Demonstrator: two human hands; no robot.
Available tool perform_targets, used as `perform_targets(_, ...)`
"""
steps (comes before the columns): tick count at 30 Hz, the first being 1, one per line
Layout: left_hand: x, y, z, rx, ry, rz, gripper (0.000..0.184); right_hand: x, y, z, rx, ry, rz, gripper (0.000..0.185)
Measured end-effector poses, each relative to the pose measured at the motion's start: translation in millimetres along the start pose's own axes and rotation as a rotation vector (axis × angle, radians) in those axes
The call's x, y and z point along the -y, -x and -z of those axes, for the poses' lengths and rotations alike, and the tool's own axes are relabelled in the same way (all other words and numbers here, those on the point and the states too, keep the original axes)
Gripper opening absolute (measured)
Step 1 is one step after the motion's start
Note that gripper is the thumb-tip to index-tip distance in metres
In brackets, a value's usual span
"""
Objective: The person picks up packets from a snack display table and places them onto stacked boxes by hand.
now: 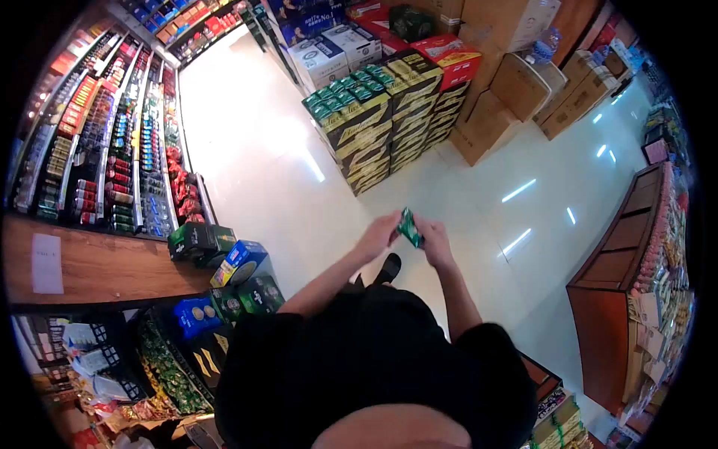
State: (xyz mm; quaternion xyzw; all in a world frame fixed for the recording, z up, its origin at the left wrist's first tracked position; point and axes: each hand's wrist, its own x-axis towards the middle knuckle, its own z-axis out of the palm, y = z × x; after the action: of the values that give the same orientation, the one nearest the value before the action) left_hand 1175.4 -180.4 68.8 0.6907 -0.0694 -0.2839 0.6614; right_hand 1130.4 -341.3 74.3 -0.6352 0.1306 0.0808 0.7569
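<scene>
A small shiny green packet (409, 227) is held in front of my body, above the floor. My left hand (380, 235) is closed on its left side, and my right hand (434, 241) grips its right side. Some of the fingers are hidden behind the packet and the hands. Beyond my hands stands a stack of black and gold cartons (364, 131). Rows of similar green packets (345, 96) lie on top of the stack.
Shelves of cans and bottles (112, 142) line the left, with green boxes (196, 241) and a blue box (241, 262) at their end. Cardboard boxes (486, 123) stand at the back right. A wooden display unit (604, 329) is on the right. Pale glossy floor (486, 217) lies between.
</scene>
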Motion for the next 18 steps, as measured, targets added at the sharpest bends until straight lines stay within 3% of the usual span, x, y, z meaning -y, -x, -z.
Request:
perform_targets(7, -58.9, -97.1, 55.4, -0.193, 0.107, -0.105, 0.041, 52.6, -136.4, -15.2, 0.117, -0.053, 0.032, 0.040)
perform_targets(14, -59.7, -228.4, 97.4, -0.295, 0.320, -0.081, 0.033, 66.5, -262.8, -0.3, 0.046, -0.011, -0.028, 0.025)
perform_targets(18, -74.4, -309.7, 121.7, -0.195, 0.076, 0.126, 0.032, 82.0, -351.6, 7.5, -0.120, -0.012, -0.007, 0.021)
